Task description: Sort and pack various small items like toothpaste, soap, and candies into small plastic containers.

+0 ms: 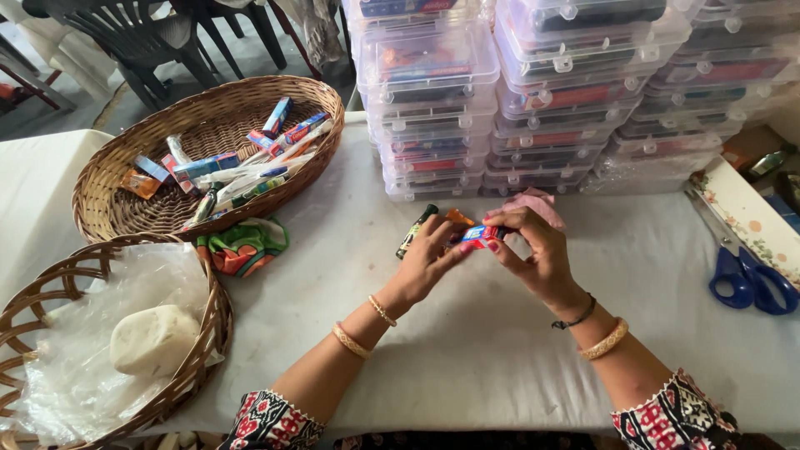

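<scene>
Both hands meet over the white cloth-covered table (467, 350), fingertips pinched together on a small red-and-blue printed box (481, 236) held between them just above the cloth. Left hand (427, 257) grips the box's near end with thumb and forefinger, and also keeps a slim dark green tube (415, 231) and a small orange sachet (458, 217) tucked against its fingers, just left of and behind the grip. Right hand (537, 250) closes narrowly on the box's other end, thumb below, fingers curled over the top; a crumpled pink cloth piece (533, 202) sits directly behind it, partly hidden. Gold bangles on both wrists, a black thread band on the right. Beyond the grip, close behind the pink piece, stand 4 or more stacks of clear plastic latch-lid boxes (533, 100), each with small items inside. Well left of the grip, a brown oval wicker basket (108, 196) holds loose toothbrushes, small tubes and sachets; a folded green-and-orange patterned cloth (246, 247) lies just in front of it. Further left and nearer, a 2nd, open-weave wicker basket (212, 325) lined with clear plastic carries a pale rounded lump (154, 337). Well right of the grip, blue-handled scissors (746, 271) lie on the cloth.
</scene>
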